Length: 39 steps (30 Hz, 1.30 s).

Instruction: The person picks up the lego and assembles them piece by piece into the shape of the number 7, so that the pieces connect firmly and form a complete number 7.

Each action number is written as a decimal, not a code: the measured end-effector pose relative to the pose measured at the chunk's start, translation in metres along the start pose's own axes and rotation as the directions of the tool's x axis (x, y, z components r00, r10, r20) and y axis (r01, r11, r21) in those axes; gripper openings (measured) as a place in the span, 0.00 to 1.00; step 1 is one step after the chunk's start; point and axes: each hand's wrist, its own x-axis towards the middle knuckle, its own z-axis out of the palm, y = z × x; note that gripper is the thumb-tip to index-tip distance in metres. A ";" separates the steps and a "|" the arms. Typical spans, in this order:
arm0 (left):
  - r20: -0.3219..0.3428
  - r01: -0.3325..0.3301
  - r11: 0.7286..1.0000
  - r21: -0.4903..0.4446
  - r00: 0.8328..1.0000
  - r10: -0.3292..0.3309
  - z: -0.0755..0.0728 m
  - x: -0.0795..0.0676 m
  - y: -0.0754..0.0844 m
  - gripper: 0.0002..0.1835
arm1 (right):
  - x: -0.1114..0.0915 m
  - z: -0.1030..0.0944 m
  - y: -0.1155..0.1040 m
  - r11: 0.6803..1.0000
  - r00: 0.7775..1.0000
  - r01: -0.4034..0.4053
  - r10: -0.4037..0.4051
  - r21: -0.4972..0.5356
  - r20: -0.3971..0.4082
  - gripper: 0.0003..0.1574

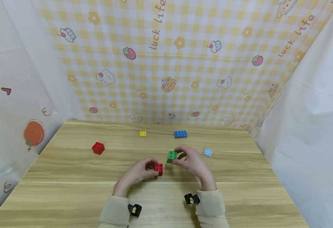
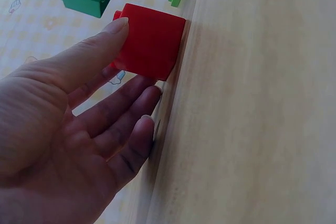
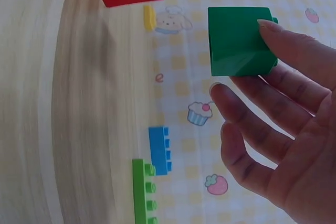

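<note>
My left hand [image 1: 139, 171] pinches a red building block [image 1: 158, 169] between thumb and fingers, close to the tabletop. Studs on this block face upward in the head view. To its right and slightly farther back, my right hand [image 1: 191, 161] holds a green block [image 1: 172, 156] by its side, raised above the wood. A gap separates the two blocks. In the left wrist view, the thumb lies on a smooth face of the red block [image 2: 151, 43]. The right wrist view shows the green block [image 3: 241, 40] gripped at its studded end, the lower fingers loosely bent below it.
On the wooden table [image 1: 69, 190] lie a second red block [image 1: 98, 148] at left, a small yellow brick [image 1: 142, 134] and a blue brick [image 1: 180, 134] at the back, and a light blue brick [image 1: 207, 152] at right. A light green brick [image 3: 139, 192] appears in the right wrist view. Patterned cloth [image 1: 180, 69] hangs behind.
</note>
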 end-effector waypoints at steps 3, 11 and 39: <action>0.000 0.002 1.000 0.007 1.000 -0.002 0.000 0.000 -0.001 0.16 | 0.002 0.004 0.000 1.000 0.999 0.024 -0.024 0.019 0.025 0.21; 0.003 0.000 1.000 -0.008 1.000 0.000 0.000 -0.001 0.000 0.16 | 0.004 0.013 -0.002 0.996 0.996 0.069 -0.072 0.060 0.058 0.21; -0.002 -0.036 0.999 -0.019 0.999 0.036 0.001 0.000 -0.002 0.18 | 0.009 0.030 -0.008 0.994 0.986 0.096 -0.101 0.048 0.129 0.19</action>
